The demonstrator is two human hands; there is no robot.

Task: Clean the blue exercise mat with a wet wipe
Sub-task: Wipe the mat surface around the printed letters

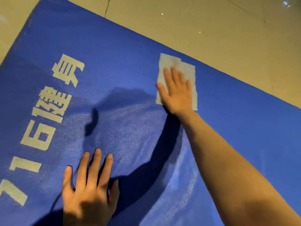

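Head view: both hands flat-fingered, right hand (176, 92) pressing wet wipe (187, 70), left hand (88, 190) on blue mat (122, 54)

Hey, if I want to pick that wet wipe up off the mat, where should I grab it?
Probably the far corner of the wet wipe, pinched from above. It lies spread flat on the blue mat under the flat right hand, and that corner sticks out beyond the fingertips.

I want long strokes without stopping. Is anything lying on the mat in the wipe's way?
No loose object shows. The right hand presses the wet wipe flat near the blue mat's far edge; only the left hand, resting flat nearer the person, occupies the mat.
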